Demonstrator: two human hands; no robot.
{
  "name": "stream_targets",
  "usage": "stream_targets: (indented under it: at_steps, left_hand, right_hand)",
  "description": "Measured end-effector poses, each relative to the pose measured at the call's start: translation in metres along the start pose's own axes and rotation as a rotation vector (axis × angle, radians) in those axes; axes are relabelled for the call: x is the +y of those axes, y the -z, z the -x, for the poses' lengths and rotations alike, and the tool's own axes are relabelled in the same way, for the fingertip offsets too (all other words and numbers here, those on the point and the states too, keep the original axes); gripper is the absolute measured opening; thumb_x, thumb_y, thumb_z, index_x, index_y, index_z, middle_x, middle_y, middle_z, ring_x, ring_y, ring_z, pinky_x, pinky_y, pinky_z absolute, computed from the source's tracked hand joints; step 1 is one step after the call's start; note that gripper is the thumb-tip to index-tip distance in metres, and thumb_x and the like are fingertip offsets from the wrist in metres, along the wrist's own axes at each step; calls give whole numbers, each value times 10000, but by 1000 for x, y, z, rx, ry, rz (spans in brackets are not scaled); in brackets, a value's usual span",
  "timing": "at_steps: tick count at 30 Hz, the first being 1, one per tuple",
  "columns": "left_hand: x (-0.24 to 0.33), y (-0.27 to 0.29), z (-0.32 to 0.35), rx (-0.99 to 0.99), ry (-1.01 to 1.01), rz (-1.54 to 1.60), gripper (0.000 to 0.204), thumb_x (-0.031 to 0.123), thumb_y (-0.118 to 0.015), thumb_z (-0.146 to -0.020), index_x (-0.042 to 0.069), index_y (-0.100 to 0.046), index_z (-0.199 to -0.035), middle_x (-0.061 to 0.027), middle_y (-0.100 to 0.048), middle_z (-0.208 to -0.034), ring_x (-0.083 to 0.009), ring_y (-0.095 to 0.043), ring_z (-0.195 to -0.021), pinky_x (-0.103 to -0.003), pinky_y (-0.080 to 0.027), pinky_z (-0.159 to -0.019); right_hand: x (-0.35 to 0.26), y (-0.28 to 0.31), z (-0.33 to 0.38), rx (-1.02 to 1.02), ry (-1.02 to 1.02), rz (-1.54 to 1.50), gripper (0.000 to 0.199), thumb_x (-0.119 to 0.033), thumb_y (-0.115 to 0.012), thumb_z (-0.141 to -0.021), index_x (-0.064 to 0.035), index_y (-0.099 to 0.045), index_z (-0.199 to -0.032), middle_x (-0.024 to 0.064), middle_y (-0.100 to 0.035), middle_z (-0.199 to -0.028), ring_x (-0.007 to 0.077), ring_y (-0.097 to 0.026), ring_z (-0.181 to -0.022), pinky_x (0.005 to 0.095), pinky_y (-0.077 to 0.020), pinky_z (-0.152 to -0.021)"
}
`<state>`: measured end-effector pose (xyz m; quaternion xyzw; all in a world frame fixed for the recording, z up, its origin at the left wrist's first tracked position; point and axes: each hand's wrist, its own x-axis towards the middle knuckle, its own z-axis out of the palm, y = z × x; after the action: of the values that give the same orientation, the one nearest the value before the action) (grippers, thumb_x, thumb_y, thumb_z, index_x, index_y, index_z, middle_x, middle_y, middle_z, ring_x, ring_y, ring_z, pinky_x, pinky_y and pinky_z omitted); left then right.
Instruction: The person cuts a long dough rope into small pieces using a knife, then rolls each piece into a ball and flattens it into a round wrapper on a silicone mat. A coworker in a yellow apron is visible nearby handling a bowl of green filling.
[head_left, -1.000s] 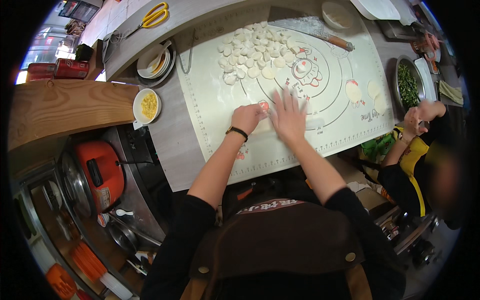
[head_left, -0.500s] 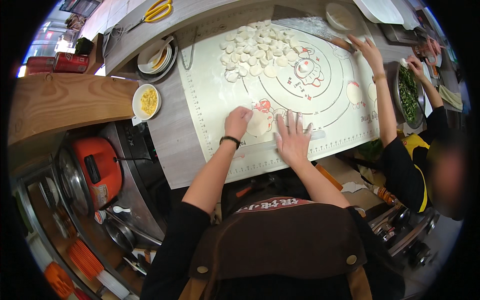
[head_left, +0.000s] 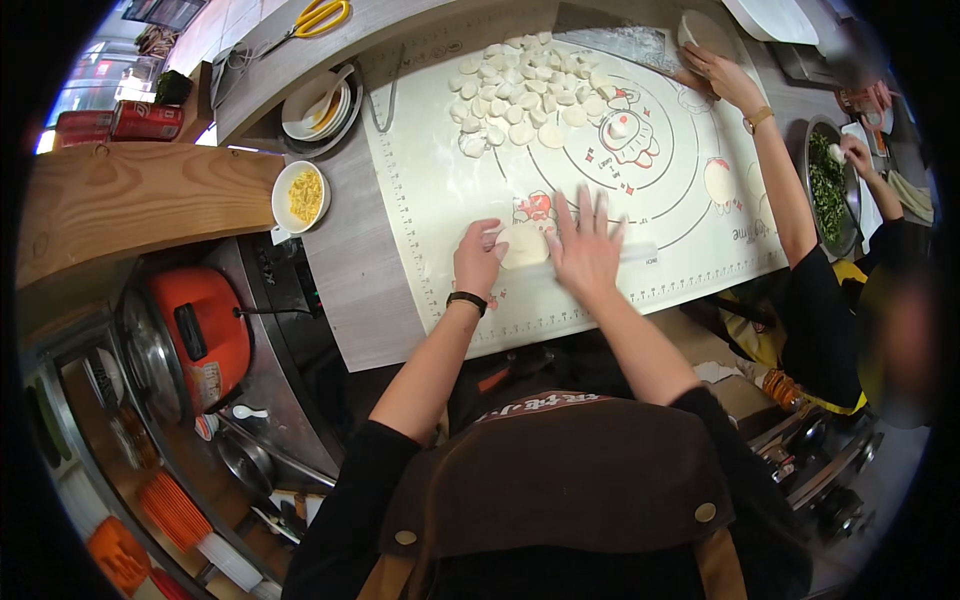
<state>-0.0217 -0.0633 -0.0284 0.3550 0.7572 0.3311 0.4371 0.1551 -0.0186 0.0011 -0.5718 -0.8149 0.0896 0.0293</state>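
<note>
On the pale printed pastry mat [head_left: 440, 190], a round, flat dough wrapper [head_left: 523, 246] lies between my two hands. My left hand [head_left: 478, 262] pinches its left edge with thumb and fingers. Fingers stretched out, my right hand [head_left: 588, 255] lies flat over a pale, slightly blurred rolling pin [head_left: 636, 255]. The pin reaches toward the wrapper's lower right edge; its part beneath my palm is hidden. Several small flattened dough pieces [head_left: 525, 90] are piled farther back on the mat. One more dough piece [head_left: 618, 130] sits apart on the printed figure.
At right, a co-worker's hand [head_left: 725, 78] is by a floury cleaver [head_left: 630, 48] and a bowl [head_left: 700, 28]; the other is above a bowl of chopped greens [head_left: 828, 185]. To the left are a bowl of yellow food [head_left: 300, 197], stacked dishes [head_left: 318, 115] and yellow-handled scissors [head_left: 322, 15].
My right hand and the rolling pin have moved forward, toward the wrapper. My left hand stays at the wrapper's edge. The co-worker's near hand has shifted toward the back bowl.
</note>
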Motion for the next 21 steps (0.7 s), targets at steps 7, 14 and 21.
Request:
stream_targets:
  at_steps: [7,14,21]
  left_hand:
    - [44,16,-36,-135,-134,-410,152,212,-711,-840,67,-710,-883,-95,-729,-910,-258,-693,-804,-342,-527,-728]
    - [22,15,14,83,-61,-256,173,213,-710,-833,60,-692,-912,-114,-717,-845,-259,-685,-779,-358,-519,-724]
    - [4,25,-24,-144,178,35,164,175,-717,-842,33,-682,-916,-82,-714,-853,-172,-674,-801,-300,-512,-691]
  right_hand:
    - [2,-11,-7,76,71,-133,617,-451,-491,-927,-222,-351,-1484,149,-271,-1550,379,-230,-1431,704,-177,-1064]
    - [-5,-6,-18,54,-8,-45,587,-451,-467,-944,-219,-366,-1474,148,-292,-1539,384,-241,-1419,685,-186,-1074]
    - [1,-11,19,52,66,-127,591,-419,-508,-933,-194,-381,-1465,158,-311,-1519,381,-241,-1419,670,-174,-1086]
